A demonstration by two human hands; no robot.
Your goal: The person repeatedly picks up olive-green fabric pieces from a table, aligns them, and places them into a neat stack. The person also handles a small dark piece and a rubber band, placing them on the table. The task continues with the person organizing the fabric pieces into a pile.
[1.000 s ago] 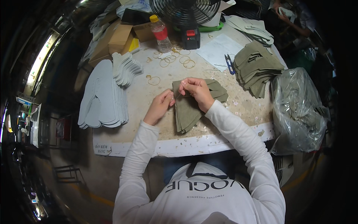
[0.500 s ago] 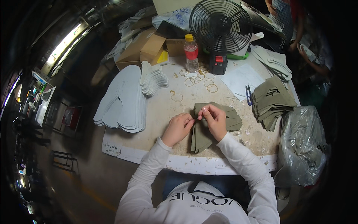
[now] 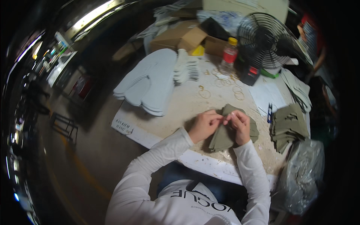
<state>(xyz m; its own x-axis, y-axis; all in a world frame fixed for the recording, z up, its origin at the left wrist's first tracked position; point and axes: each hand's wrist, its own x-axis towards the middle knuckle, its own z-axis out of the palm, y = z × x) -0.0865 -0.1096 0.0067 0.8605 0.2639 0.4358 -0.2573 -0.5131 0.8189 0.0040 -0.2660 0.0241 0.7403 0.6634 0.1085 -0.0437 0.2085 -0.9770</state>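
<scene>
An olive-green folded cloth piece (image 3: 225, 137) lies on the worn white table (image 3: 180, 105) in front of me. My left hand (image 3: 204, 125) pinches its upper left edge with closed fingers. My right hand (image 3: 240, 125) grips the same cloth at its top, fingertips meeting those of the left hand. Both arms wear long white sleeves.
A stack of olive cloth pieces (image 3: 288, 125) lies to the right, with a clear plastic bag (image 3: 303, 180) below it. Pale grey cut shapes (image 3: 150, 84) are piled at left. Rubber bands (image 3: 204, 92), a bottle (image 3: 228, 56), a black fan (image 3: 264, 39) and cardboard boxes (image 3: 180, 37) stand farther back.
The view has swung left and tilted, so the table now sits to the right. Both hands stay on the olive cloth, fingertips drawn closer together at its top edge.
</scene>
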